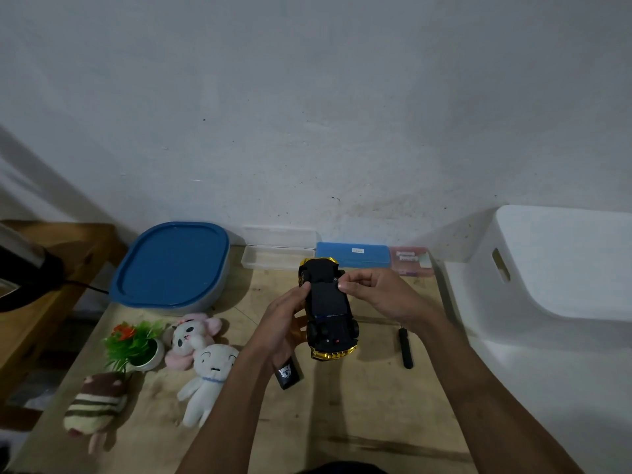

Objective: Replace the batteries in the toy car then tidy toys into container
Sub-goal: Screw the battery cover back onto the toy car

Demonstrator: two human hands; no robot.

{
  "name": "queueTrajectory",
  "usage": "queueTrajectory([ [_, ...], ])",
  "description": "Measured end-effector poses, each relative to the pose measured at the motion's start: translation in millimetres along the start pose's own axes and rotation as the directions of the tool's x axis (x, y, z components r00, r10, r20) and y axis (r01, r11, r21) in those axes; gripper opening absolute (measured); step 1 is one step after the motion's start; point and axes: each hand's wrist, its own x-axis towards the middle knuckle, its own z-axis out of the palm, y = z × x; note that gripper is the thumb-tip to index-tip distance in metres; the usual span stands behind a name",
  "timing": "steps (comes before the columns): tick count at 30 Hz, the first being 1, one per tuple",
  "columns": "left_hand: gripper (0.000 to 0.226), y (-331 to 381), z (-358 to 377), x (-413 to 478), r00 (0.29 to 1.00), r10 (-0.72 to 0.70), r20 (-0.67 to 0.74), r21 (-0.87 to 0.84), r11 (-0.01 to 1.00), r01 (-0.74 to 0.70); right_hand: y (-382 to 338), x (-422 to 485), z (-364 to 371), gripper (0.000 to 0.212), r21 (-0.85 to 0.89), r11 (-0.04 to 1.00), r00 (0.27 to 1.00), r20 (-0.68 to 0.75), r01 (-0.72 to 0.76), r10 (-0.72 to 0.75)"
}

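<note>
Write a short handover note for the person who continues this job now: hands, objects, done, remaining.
Left hand grips the toy car, held underside up over the table.
Right hand pinches it at the battery cover.
A small black tool lies right of the car.
Three plush toys lie out; the container has its lid on.
Batteries changed: cannot tell. Left: all tidying.

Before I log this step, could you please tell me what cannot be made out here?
All in the head view.
- Batteries in the toy car: its dark underside and the right hand hide the compartment.
- Contents of the container: the blue lid covers them.
- Label on the blue box: too small.
- The black object: half hidden below the wrist of the left hand.
- The dark item: cut off by the left edge.
</note>
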Motion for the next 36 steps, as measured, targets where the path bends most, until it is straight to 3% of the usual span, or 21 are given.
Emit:
queueTrajectory([
  [26, 0.036, 2, 2, -6, 1.000, -0.015, 0.006, 0.032, 0.999, 0.015, -4, -3, -3, 0.013, -0.013, 0.998, 0.997, 0.026, -0.067, 0.067],
  [36, 0.037, 21, 17, -12, 1.000, 0.009, 0.012, 0.040, 0.999, -0.010, -15, -6, -9, 0.020, 0.035, 0.994, 0.993, -0.065, -0.100, 0.102],
])
